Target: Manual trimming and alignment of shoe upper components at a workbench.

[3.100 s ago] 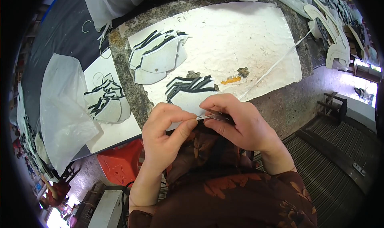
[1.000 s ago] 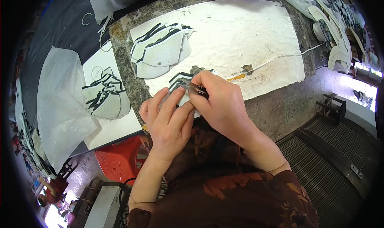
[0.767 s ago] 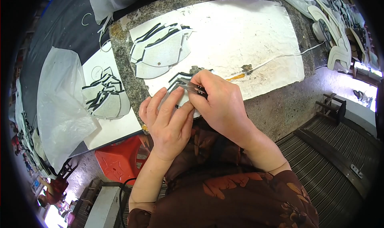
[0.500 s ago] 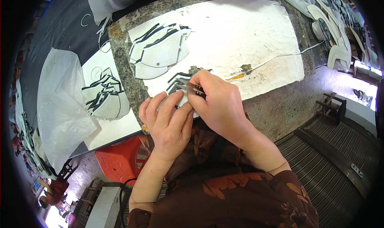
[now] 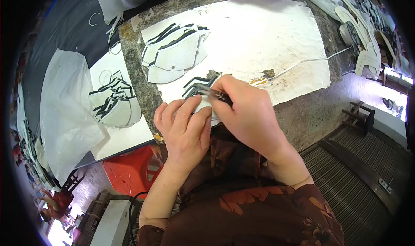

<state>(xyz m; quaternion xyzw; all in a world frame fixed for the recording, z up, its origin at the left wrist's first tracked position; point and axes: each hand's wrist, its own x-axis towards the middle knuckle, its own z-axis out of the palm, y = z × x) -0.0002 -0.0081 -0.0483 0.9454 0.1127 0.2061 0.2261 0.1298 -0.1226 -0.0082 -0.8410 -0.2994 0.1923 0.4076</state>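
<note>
My right hand (image 5: 246,103) is closed around a small tool with a dark, riveted handle and a metal blade (image 5: 206,90); its exact kind is blurred. The blade lies over a fanned group of white pieces with black edging (image 5: 196,85), right at their dark strips. My left hand (image 5: 181,129) rests on the near part of these pieces, its fingers spread and its tips pressing down, close beside the right hand. Both hands partly hide the pieces. Beyond them, on the white sheet (image 5: 259,34), a stack of similar white, black-edged pieces (image 5: 177,53) lies overlapped.
Another heap of black-edged pieces (image 5: 116,107) lies on the left, beside a clear plastic bag (image 5: 67,112). A white cord (image 5: 302,61) runs to a spool (image 5: 346,33) at the right. Below the table stands a red plastic stool (image 5: 127,172).
My right hand and its tool have shifted slightly to the right, and the tool is turned a little. My left hand has moved slightly right, still on the pieces.
</note>
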